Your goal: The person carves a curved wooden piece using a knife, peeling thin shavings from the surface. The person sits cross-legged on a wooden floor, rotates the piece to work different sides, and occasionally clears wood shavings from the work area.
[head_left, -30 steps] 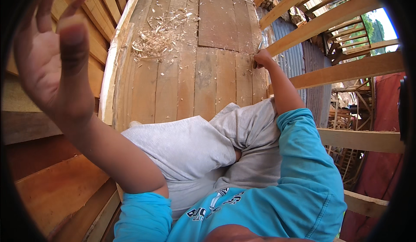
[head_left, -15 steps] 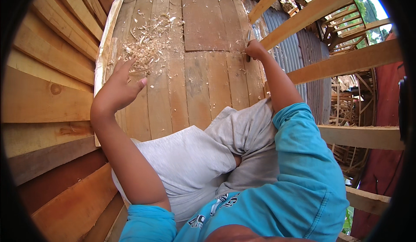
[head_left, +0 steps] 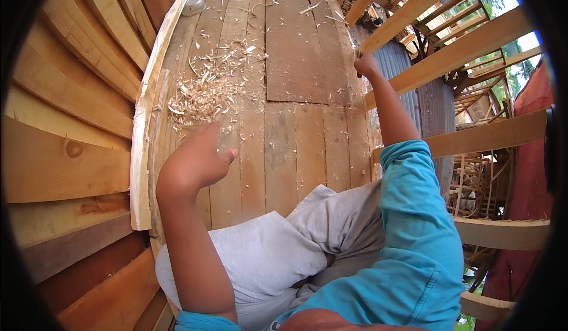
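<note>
Left hand (head_left: 198, 159) hovers loosely curled over the wood shavings (head_left: 210, 88), featherlight and crumbly, better swept than pinched, while the right hand (head_left: 365, 66) grips the plank deck's (head_left: 296, 147) edge.

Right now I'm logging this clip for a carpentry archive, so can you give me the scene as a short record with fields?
Setting: plank deck inside a timber frame, seen from above
Left hand: empty, lowered over the planks beside the wood shavings; contact cannot be told
Right hand: closed at the deck's right edge, by a slanting beam; whether it holds something cannot be told
Left side: curved wooden planking
Clothing: blue sleeve, grey trousers
</note>
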Tool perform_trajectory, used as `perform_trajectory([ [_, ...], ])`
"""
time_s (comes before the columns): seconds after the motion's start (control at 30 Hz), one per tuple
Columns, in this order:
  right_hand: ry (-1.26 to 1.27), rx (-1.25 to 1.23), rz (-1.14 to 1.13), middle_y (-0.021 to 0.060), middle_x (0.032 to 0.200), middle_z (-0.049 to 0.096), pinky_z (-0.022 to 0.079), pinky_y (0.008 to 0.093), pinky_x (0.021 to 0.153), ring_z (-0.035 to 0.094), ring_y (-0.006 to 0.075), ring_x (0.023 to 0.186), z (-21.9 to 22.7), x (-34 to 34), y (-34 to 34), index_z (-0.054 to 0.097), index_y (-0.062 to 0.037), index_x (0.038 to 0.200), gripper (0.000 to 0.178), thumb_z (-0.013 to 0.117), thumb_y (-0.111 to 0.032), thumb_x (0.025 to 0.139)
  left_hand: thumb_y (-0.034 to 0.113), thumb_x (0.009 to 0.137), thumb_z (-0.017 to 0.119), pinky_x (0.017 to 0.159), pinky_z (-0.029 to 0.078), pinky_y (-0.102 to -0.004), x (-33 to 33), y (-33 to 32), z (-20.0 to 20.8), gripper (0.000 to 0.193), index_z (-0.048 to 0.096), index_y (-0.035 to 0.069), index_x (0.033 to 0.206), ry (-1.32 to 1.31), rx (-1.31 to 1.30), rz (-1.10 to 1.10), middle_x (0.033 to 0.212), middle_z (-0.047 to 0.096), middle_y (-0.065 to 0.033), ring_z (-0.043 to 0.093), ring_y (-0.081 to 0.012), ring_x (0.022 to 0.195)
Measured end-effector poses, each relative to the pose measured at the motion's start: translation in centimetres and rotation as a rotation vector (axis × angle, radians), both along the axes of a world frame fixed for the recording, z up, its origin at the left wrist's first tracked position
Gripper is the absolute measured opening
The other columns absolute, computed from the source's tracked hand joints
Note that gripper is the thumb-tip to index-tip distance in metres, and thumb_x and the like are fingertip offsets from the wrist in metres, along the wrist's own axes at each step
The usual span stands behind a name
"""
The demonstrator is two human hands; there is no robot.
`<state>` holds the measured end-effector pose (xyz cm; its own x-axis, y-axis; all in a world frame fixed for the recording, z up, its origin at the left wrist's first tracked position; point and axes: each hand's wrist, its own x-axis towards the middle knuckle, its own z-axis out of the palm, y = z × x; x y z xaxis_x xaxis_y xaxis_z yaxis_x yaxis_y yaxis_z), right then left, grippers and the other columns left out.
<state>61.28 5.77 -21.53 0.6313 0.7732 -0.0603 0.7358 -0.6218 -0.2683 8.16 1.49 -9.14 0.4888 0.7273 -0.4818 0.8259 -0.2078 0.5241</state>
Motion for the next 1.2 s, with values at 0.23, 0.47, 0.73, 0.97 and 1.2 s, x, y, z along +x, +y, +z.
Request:
perform_trajectory([
  [0.23, 0.066, -0.212, 0.033, 0.018, 0.065, 0.068, 0.054, 0.0383, 0.065, 0.067, 0.0288, 0.064, -3.2, 6.1, 4.9, 0.067, 0.0001, 0.066, 0.028, 0.049, -0.016, 0.078, 0.027, 0.091, 0.062, 0.11, 0.036, -0.0398, 1.8, 0.0, -2.6, 0.06, 0.041, -0.003, 0.139, -0.015, 0.075, -0.074, 0.145, 0.043, -0.0229, 0.043, -0.0357, 0.133],
  [0.47, 0.572, 0.22, 0.099, 0.0077, 0.069, 0.06, 0.045, 0.0363, 0.049, 0.056, 0.0196, 0.051, -2.0, 5.0, 3.8, 0.063, 0.0039, 0.088, 0.024, 0.051, -0.017, 0.086, 0.026, 0.091, 0.062, 0.105, 0.041, -0.0415, 2.6, -0.4, -3.1, 0.056, 0.045, -0.004, 0.135, 0.015, 0.121, -0.136, 0.134, 0.052, -0.0233, 0.05, -0.0363, 0.125],
  [0.73, 0.111, 0.09, -0.161, 0.0071, 0.064, 0.062, 0.048, 0.0367, 0.051, 0.06, 0.0211, 0.054, -3.8, 6.4, 4.0, 0.066, 0.0047, 0.087, 0.023, 0.048, -0.009, 0.088, 0.027, 0.091, 0.062, 0.108, 0.038, -0.0406, 2.2, -0.3, -2.2, 0.058, 0.044, -0.004, 0.137, -0.02, 0.076, -0.135, 0.136, 0.05, -0.0241, 0.047, -0.0362, 0.128],
  [0.97, 0.679, 0.261, 0.122, 0.0004, 0.08, 0.064, 0.041, 0.0274, 0.047, 0.052, 0.0103, 0.055, -1.8, 2.8, 4.7, 0.063, -0.0064, 0.122, 0.031, 0.047, -0.015, 0.098, 0.028, 0.091, 0.062, 0.11, 0.035, -0.04, 1.8, -0.2, -2.1, 0.059, 0.044, -0.003, 0.138, -0.007, 0.063, -0.109, 0.14, 0.048, -0.0243, 0.045, -0.036, 0.132],
  [1.2, 0.396, 0.076, 0.253, 0.0049, 0.062, 0.062, 0.041, 0.0315, 0.046, 0.058, 0.0135, 0.054, -1.5, -6.4, 6.6, 0.07, -0.0023, 0.099, 0.023, 0.06, -0.018, 0.087, 0.029, 0.091, 0.061, 0.111, 0.035, -0.0397, 2.2, -0.3, -1.2, 0.06, 0.043, -0.001, 0.14, -0.038, 0.014, -0.106, 0.143, 0.046, -0.0227, 0.043, -0.0347, 0.133],
])
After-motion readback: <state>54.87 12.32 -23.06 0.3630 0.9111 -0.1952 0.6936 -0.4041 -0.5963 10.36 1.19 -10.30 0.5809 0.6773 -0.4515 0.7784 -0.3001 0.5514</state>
